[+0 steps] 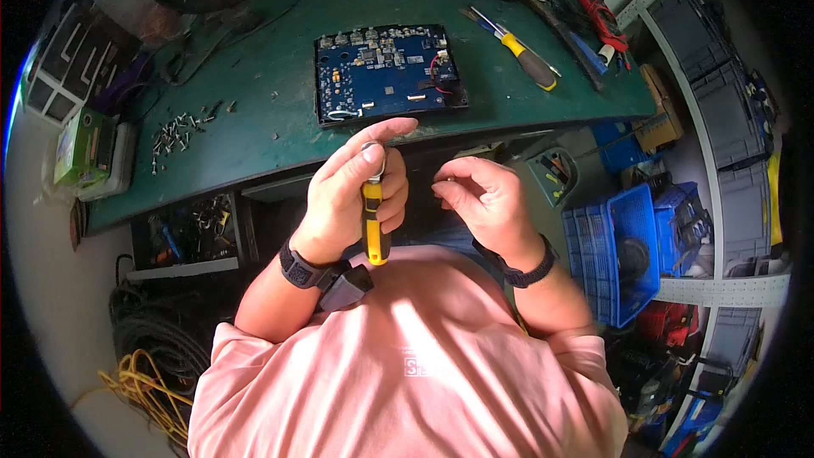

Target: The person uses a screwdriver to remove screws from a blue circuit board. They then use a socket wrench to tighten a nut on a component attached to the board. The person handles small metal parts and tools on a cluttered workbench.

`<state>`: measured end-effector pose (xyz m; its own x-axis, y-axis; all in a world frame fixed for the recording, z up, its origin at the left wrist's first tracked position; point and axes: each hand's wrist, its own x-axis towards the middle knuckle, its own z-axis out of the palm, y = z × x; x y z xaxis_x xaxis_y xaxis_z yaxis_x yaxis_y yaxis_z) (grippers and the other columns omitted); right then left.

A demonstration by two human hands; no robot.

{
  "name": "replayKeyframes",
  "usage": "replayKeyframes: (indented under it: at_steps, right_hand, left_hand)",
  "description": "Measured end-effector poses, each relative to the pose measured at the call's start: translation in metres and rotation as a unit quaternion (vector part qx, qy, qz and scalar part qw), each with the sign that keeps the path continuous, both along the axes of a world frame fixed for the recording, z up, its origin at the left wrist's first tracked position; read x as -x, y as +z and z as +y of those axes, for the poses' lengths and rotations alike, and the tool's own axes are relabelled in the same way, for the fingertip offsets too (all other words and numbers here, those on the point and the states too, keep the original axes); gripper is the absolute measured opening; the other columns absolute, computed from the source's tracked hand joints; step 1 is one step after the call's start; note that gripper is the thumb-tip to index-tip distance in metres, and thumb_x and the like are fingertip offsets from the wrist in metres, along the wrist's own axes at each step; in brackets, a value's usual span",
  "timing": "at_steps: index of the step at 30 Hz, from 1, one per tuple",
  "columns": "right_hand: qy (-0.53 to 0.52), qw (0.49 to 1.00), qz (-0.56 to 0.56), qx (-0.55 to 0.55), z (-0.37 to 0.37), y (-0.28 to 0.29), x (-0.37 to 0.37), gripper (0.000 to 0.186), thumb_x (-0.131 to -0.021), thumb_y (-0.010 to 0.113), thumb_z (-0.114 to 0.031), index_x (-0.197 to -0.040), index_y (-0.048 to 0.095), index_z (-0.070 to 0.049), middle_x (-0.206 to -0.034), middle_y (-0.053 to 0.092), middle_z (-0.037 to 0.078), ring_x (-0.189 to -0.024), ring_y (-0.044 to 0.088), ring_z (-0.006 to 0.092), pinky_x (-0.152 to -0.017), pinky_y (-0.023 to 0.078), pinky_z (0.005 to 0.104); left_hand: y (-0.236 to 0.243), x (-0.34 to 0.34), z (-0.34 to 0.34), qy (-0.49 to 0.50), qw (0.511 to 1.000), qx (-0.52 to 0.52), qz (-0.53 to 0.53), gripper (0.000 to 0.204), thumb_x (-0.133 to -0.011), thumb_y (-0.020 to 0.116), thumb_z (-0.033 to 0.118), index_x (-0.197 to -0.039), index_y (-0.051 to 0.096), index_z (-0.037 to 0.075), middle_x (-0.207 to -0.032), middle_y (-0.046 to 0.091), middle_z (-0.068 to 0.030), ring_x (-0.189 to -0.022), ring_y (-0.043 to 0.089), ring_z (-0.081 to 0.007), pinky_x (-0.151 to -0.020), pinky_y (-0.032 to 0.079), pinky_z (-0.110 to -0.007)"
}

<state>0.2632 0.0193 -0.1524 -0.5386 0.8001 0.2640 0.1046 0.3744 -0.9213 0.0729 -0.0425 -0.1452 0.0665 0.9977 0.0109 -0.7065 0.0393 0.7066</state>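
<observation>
The yellow-and-black screwdriver [374,219] is held upright in the left hand [352,191], close in front of the person's chest, just off the near edge of the green workbench [254,119]. The fingers wrap the handle while the forefinger stretches out past the top of it. The right hand [483,199] sits just beside it, thumb and fingertips pinched together on something too small to make out, perhaps a screw.

Both hands are off the blue circuit board [386,72], which lies flat on the bench a little farther away, a red and black wire at its right side. To the left on the bench is a loose scatter of small screws [178,131]; to the far right lies a second yellow-handled screwdriver [526,55].

I'd judge this a pause between fastenings: the tool being readied or a small part being sorted at the tip. The next move would call for steadying the driver and bringing the tip down squarely onto the board.
</observation>
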Motion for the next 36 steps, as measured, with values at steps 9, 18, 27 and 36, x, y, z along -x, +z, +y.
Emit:
replayKeyframes:
  at_steps: [9, 18, 27, 36]
  right_hand:
    - [0.044, 0.987, 0.061, 0.143, 0.000, 0.017, 0.019, 0.008, -0.090, 0.068, -0.009, -0.091, 0.066, -0.001, -0.075, 0.063, 0.001, -0.064, 0.056, 0.0068, -0.058, 0.047, 0.0230]
    - [0.302, 0.821, 0.122, 0.469, -0.002, -0.002, 0.021, 0.023, -0.095, 0.062, -0.020, -0.102, 0.065, 0.002, -0.093, 0.069, 0.010, -0.083, 0.067, 0.0161, -0.072, 0.059, 0.0289]
    - [0.241, 0.901, 0.150, 0.328, -0.010, 0.000, 0.030, 0.012, -0.091, 0.066, -0.010, -0.094, 0.069, 0.001, -0.094, 0.069, 0.009, -0.081, 0.066, 0.0140, -0.068, 0.057, 0.0259]
    - [0.145, 0.988, -0.031, -0.033, 0.000, 0.033, 0.023, 0.009, -0.085, 0.071, -0.008, -0.088, 0.070, 0.001, -0.081, 0.069, 0.013, -0.073, 0.067, 0.0220, -0.065, 0.052, 0.0308]
  left_hand:
    - [-0.004, -0.004, 0.004, 0.080, 0.996, 0.022, 0.036, 0.051, -0.098, 0.049, 0.036, -0.134, 0.045, 0.001, -0.068, 0.043, -0.0021, -0.047, 0.041, -0.0117, -0.041, 0.038, -0.026]
    - [0.012, 0.006, 0.015, 0.045, 0.987, -0.154, -0.020, 0.044, -0.097, 0.052, 0.036, -0.126, 0.049, 0.002, -0.061, 0.040, -0.0027, -0.042, 0.039, -0.0125, -0.038, 0.038, -0.028]
    - [0.020, 0.002, 0.013, 0.066, 0.996, -0.066, -0.017, 0.074, -0.099, 0.022, 0.063, -0.131, 0.047, 0.002, -0.073, 0.048, -0.0081, -0.066, 0.052, -0.0211, -0.067, 0.050, -0.037]
    - [0.004, 0.025, 0.001, 0.034, 0.995, -0.061, -0.075, 0.074, -0.101, 0.018, 0.059, -0.107, 0.057, -0.003, -0.059, 0.043, -0.0053, -0.054, 0.042, -0.0189, -0.056, 0.037, -0.033]
